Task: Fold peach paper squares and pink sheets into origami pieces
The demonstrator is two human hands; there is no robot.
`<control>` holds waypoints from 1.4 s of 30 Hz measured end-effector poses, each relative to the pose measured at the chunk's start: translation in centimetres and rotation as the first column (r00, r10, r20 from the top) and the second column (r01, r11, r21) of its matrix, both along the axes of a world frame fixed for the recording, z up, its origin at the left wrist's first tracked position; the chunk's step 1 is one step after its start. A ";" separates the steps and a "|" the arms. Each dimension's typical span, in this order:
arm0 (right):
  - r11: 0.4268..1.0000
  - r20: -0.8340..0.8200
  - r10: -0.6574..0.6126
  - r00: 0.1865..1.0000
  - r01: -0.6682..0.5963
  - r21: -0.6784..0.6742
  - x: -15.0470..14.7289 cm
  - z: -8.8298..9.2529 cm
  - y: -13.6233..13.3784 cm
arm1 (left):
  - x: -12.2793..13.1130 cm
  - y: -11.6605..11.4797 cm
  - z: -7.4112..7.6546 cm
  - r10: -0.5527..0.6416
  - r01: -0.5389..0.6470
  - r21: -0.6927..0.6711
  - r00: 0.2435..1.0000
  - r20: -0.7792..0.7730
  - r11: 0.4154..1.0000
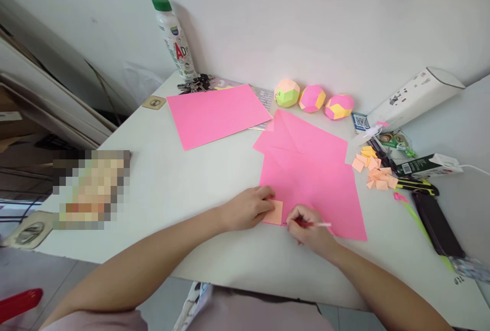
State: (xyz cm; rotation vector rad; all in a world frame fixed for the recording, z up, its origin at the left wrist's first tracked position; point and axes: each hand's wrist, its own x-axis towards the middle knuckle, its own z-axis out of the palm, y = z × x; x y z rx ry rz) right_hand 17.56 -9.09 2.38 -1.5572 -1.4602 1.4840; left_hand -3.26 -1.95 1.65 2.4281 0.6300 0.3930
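A large sheet of pink paper [314,188] lies near the front of the white table. On its near left corner sits a small peach paper piece [274,213], held flat under the curled fingers of my left hand [248,207]. Close to its right, my right hand [309,226] is closed around a pen [319,224] with a red and clear barrel. The pen's tip points left, near the peach piece and the sheet's near edge. Some of the peach piece is hidden by my left fingers.
Another pink sheet [218,116] lies farther back left. Three faceted paper balls [312,98] line the wall. Small peach paper pieces [381,178], a cutter [417,185], a milk carton [429,165] and a black case [438,223] sit right. A bottle [176,40] and keys [196,83] stand back left.
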 end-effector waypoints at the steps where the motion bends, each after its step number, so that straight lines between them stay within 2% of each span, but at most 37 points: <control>1: 0.996 -0.067 -0.035 0.997 0.030 -0.080 0.2 0.2 0.4 | 0.1 0.0 0.0 0.036 -0.036 -0.001 0.999 -0.001 0.999; 3: 0.980 -0.175 -0.107 0.979 0.074 -0.187 1.0 0.7 1.1 | 0.3 0.1 0.0 0.094 -0.094 -0.009 0.996 -0.001 0.996; 5: 0.973 -0.211 -0.144 0.967 0.099 -0.211 2.1 1.3 1.7 | 0.5 0.1 0.1 0.116 -0.116 -0.019 0.993 -0.005 0.993; 7: 0.984 -0.155 -0.121 0.980 0.099 -0.146 3.6 1.8 1.7 | 0.6 0.1 0.3 0.114 -0.115 -0.029 0.993 -0.015 0.993; 9: 0.998 -0.028 -0.062 0.998 0.061 -0.021 5.0 2.0 1.4 | 0.6 0.1 0.3 0.118 -0.119 -0.034 0.993 -0.031 0.992; 11: 0.996 0.084 -0.016 0.996 0.008 0.094 6.1 1.7 0.9 | 0.6 0.1 0.4 0.136 -0.138 -0.036 0.989 -0.052 0.990; 13: 0.989 0.118 -0.015 0.993 -0.002 0.145 6.7 1.2 0.5 | 0.6 0.2 0.4 0.164 -0.167 -0.041 0.983 -0.077 0.985; 18: 0.994 0.107 -0.043 0.993 0.031 0.108 6.7 0.4 0.5 | 0.9 0.3 0.8 0.210 -0.222 -0.068 0.966 -0.153 0.973; 26: 0.971 0.157 -0.028 0.987 -0.010 0.238 7.0 -0.2 0.2 | 1.6 0.0 1.3 0.228 -0.242 -0.044 0.949 -0.217 0.969; 29: 0.967 0.163 -0.043 0.986 0.000 0.257 6.8 -0.4 0.1 | 2.2 -0.2 1.5 0.213 -0.224 -0.024 0.951 -0.225 0.974; 35: 0.953 0.182 -0.070 0.981 0.012 0.302 6.4 -0.4 0.0 | 3.8 -0.1 2.5 0.092 -0.103 -0.024 0.958 -0.270 0.994; 42: 0.946 0.216 -0.076 0.973 0.001 0.325 6.5 -0.5 0.1 | 3.4 -0.1 3.2 0.157 -0.152 0.047 0.889 -0.431 0.987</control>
